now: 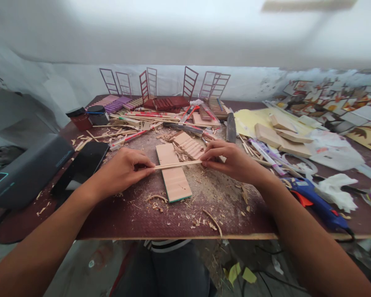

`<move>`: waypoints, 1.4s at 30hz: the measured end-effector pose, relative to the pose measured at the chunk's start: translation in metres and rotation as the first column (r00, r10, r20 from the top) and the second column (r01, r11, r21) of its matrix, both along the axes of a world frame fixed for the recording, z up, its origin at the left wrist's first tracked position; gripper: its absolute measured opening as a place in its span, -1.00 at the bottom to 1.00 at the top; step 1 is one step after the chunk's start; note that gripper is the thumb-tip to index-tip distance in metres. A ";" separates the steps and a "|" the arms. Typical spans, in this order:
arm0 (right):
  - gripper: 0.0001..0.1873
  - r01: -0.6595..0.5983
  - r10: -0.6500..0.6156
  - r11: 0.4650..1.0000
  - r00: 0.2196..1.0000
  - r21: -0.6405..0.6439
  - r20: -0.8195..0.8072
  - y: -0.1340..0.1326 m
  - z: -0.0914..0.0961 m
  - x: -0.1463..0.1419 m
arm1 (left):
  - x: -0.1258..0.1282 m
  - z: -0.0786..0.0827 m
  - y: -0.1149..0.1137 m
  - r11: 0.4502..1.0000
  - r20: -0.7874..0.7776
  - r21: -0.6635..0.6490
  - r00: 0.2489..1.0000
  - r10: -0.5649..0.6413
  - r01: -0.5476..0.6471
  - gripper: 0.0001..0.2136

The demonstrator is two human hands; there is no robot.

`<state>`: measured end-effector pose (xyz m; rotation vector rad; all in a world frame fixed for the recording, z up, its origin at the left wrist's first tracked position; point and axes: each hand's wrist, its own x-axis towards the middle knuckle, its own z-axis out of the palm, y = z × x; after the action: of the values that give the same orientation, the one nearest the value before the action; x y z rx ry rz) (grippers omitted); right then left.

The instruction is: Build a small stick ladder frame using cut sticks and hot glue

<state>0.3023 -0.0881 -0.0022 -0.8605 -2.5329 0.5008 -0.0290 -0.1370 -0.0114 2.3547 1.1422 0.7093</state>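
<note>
Wood shavings (199, 222) surround the board (177, 185) under 2 sticks (178, 165).

Sticks (177, 165) over the board (177, 184) on the table (123, 225), glue gun (320, 205) right, jars (81, 122) left.

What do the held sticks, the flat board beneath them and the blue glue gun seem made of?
Sticks: probably bare wood, pale and matt.
Flat board: likely wood, pale with grain-like bands, green along an edge.
Glue gun: apparently moulded plastic, smooth blue, slight sheen.
</note>
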 end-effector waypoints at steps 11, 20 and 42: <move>-0.81 0.013 -0.012 1.000 1.000 0.021 -0.011 0.001 0.001 0.000 | 0.002 0.001 -0.001 0.996 -0.013 -0.068 0.998 0.055 -0.056 -0.92; -0.61 0.504 -0.504 0.864 0.864 -0.008 0.015 0.009 0.010 0.022 | 0.003 0.001 -0.002 0.996 0.005 -0.075 0.999 0.052 -0.052 -0.89; -0.72 0.218 -0.587 0.773 0.603 -0.596 -0.540 -0.005 0.042 0.009 | 0.001 -0.001 0.005 0.981 0.212 0.104 0.968 0.137 -0.161 -0.79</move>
<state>0.3115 -0.0935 0.0394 -1.1200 -1.4294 1.0799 -0.0276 -0.1321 -0.0128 2.2449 1.2245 1.0742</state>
